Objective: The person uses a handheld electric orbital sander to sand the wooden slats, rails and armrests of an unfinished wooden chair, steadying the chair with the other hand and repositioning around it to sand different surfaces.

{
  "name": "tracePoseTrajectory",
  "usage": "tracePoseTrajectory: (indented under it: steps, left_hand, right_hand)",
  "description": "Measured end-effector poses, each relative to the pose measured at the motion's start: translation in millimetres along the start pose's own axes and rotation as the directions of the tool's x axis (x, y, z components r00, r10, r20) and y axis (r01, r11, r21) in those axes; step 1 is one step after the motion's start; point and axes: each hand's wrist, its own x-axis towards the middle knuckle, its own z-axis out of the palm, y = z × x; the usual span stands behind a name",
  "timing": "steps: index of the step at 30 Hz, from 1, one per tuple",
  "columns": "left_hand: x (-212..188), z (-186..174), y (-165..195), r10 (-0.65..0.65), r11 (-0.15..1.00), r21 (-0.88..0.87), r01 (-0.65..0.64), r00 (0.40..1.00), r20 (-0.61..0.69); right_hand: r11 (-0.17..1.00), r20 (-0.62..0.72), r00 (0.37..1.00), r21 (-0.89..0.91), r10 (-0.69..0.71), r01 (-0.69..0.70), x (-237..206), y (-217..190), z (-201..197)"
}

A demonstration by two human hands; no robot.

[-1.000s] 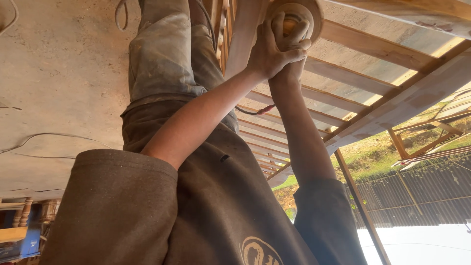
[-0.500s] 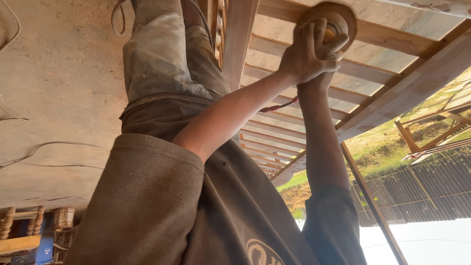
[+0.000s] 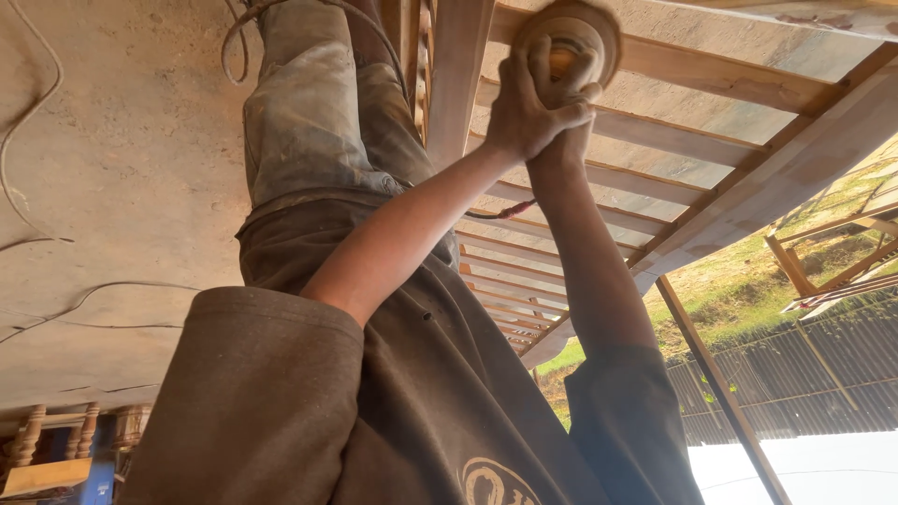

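Mostly hidden: round sander under left hand, right hand behind.

Bare, matt wooden slats; rough concrete floor; dusty cloth trousers.

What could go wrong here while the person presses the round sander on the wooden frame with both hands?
1. A loose cable loops beside the trouser leg; a foot might catch in it.
2. The left hand and right hand are bare and wrap the round sander close to its disc, so a slip off the narrow slat could scrape fingers.
3. A thin cord runs under the forearms and might snag.
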Motion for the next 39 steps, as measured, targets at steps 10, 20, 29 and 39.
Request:
tracePoseTrajectory:
  steps: [10,20,29,39]
  left_hand:
    - [-16,9,-11,-0.01,1.0,-0.022,0.011,0.999,0.036]
    - [-1,-18,-16,0.004,0.999,-0.037,-0.009,0.991,-0.135]
    - [15,-29,5,0.025,0.999,0.029,-0.021,0.993,-0.12]
    - [-26,-9,-1,0.314,0.925,0.27,-0.269,0.939,-0.139]
  right_hand:
    - [0.997,-0.027,1.0,-0.078,0.0,-0.002,0,43,39]
    - [0.998,-0.012,0.998,-0.009,-0.059,0.059,12,-12,31]
    - [0.997,-0.039,0.997,0.037,-0.063,0.064,15,-33,12]
    - [0.969,-0.034,0.999,0.244,-0.027,0.035,-15,-3,25]
